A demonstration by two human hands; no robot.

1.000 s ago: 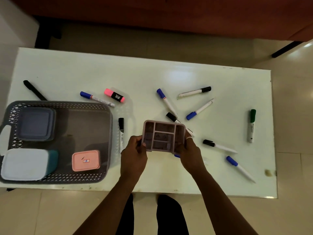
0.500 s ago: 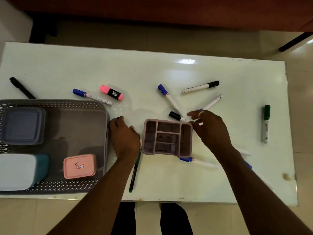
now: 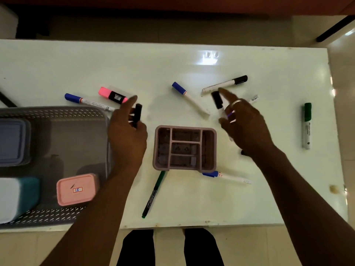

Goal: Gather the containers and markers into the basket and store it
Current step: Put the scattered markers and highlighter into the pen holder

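A mauve divided organizer tray sits on the white table between my hands. My left hand holds a black-capped marker just right of the grey basket. My right hand grips another black-capped marker lifted off the table. The basket holds a pink container, a blue-lidded one and a white-lidded teal one. Loose markers lie around: a blue-capped marker, a black-capped white marker, a green marker, a pink highlighter.
A thin green pen and a blue-capped marker lie near the table's front edge. Another blue-capped marker rests above the basket. My legs show below the table edge. A dark cabinet runs along the back.
The organizer was set down on the table. Since then each hand has picked up a black-capped marker, the left beside the basket, the right beyond the tray.
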